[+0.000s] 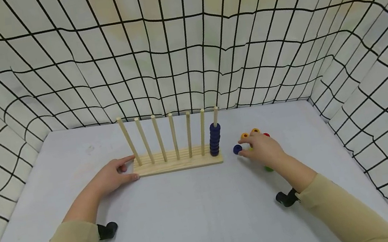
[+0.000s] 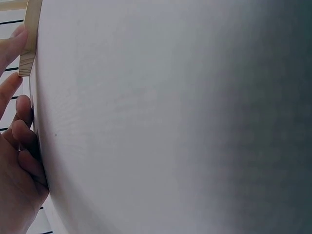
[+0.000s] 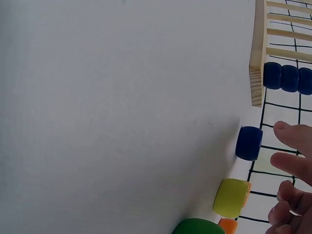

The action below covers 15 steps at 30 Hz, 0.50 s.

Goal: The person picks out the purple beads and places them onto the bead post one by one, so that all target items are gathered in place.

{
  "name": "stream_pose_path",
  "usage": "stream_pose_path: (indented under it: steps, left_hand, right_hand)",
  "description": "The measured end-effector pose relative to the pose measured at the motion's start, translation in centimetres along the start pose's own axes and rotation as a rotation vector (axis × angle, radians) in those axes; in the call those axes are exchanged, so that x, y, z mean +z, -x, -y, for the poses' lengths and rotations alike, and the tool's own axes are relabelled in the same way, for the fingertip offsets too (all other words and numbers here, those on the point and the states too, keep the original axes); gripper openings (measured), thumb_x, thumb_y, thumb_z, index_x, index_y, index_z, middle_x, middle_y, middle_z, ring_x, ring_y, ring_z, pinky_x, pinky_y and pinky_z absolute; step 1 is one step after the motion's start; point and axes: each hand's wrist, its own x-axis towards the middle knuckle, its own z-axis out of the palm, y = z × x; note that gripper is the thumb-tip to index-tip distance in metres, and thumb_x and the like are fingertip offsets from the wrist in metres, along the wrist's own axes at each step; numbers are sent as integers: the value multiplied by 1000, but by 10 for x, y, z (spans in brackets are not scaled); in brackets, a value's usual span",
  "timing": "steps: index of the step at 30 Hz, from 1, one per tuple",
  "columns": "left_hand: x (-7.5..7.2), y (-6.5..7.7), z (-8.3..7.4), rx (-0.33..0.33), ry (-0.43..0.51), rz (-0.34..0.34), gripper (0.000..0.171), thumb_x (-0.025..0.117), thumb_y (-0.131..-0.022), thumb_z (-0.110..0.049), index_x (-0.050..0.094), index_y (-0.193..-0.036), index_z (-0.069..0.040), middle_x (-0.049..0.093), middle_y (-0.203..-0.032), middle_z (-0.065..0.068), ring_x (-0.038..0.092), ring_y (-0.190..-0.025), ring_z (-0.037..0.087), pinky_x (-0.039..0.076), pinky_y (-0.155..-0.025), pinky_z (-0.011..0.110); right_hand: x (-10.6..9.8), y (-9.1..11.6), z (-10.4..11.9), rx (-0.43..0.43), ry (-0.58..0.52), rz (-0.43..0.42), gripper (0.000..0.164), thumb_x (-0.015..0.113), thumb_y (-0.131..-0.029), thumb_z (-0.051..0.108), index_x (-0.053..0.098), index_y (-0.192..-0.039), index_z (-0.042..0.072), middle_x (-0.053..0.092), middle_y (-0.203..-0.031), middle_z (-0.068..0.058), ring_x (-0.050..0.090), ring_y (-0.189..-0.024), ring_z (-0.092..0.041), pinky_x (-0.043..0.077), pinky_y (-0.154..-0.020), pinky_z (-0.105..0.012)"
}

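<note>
A wooden peg rack (image 1: pixel 180 165) stands on the table, with several upright pegs in a row. Dark blue beads (image 1: pixel 214 139) are stacked on its rightmost peg. At the rack's left end my left hand (image 1: pixel 112 177) holds the base between thumb and index finger; the left wrist view shows those fingertips on the base end (image 2: pixel 27 63). My right hand (image 1: pixel 263 150) hovers by a loose blue bead (image 1: pixel 237 149), thumb and index finger spread. In the right wrist view a gap shows between the fingertips and that blue bead (image 3: pixel 249 143).
Around the right hand lie orange beads (image 1: pixel 255 131), a red bead (image 1: pixel 266 135) partly hidden, a green bead (image 1: pixel 269 168) and a yellow bead (image 3: pixel 230 198). Black netting (image 1: pixel 167 52) hangs along the table's back and sides. The white table (image 1: pixel 179 217) extends in front of the rack.
</note>
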Motion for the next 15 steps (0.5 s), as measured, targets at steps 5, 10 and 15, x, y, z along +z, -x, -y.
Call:
stream_pose_path:
  steps: [5,10,15]
  left_hand:
    - [0,0,-1,-5,-6,0,82,77,-84,-44,44,-150,-9,44,-100,10,42,-91,25,33,-75,41]
    - [-1,1,-3,-11,4,9,82,78,-84,-44,43,-150,-9,43,-101,10,42,-93,26,33,-76,42]
    - [-1,2,-4,-15,7,9,81,78,-84,-42,43,-150,-9,43,-100,10,42,-93,26,33,-76,42]
  right_hand:
    - [0,-4,1,7,13,24,46,71,-90,43,68,-130,20,59,-125,-12,59,-108,-28,51,-82,-47]
    - [0,-7,3,18,23,38,46,72,-89,43,69,-128,19,59,-124,-12,60,-106,-28,52,-79,-46]
    - [2,-12,4,16,35,52,45,72,-90,41,68,-129,18,57,-131,-14,57,-115,-31,52,-81,-49]
